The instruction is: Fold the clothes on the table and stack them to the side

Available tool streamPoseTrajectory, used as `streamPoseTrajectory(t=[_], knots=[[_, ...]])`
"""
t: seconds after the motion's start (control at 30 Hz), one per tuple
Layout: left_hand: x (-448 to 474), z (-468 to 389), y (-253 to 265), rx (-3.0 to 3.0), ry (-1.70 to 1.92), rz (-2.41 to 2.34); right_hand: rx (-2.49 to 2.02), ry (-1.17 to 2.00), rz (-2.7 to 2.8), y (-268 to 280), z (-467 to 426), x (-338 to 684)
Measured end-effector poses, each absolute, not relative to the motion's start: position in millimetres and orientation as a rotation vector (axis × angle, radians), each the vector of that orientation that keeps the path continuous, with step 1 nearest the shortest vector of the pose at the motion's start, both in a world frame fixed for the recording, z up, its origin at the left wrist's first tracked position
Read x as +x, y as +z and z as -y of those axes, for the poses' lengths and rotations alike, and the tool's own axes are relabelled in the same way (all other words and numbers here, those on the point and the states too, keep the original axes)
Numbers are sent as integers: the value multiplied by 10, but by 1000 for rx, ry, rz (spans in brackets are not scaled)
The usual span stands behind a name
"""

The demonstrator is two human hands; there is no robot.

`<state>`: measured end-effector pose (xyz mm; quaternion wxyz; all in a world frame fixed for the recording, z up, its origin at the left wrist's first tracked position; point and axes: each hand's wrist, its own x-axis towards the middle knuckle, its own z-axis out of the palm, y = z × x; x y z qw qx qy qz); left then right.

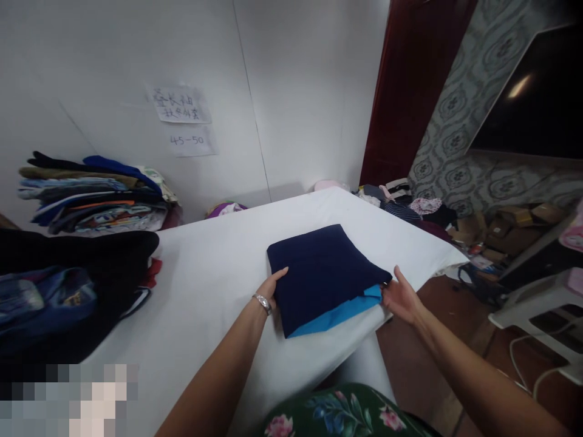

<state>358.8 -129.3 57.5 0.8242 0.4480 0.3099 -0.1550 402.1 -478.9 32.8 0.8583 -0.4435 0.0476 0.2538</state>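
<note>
A folded navy garment (319, 273) lies on the white-covered table (218, 261), a bright blue layer (334, 317) showing along its near edge. My left hand (272, 288), with a silver watch at the wrist, grips the garment's left edge, thumb on top and fingers hidden beneath. At the garment's narrow right end is my right hand (401, 298). Its thumb stands up, apart from the fingers, which touch the corner from below and are partly hidden.
Folded clothes (100, 194) are stacked at the far left, behind a heap of dark clothing and denim (50, 297). More clothes (410, 203) lie beyond the table's far right edge. A white plastic stool (537, 303) and cardboard boxes (514, 224) stand on the right.
</note>
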Motion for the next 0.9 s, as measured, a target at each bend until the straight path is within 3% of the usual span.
streamPoseTrajectory(t=[0.9], knots=[[3443,1301,554,828,-398,-559,-995,459,-365,511,4247,3863]])
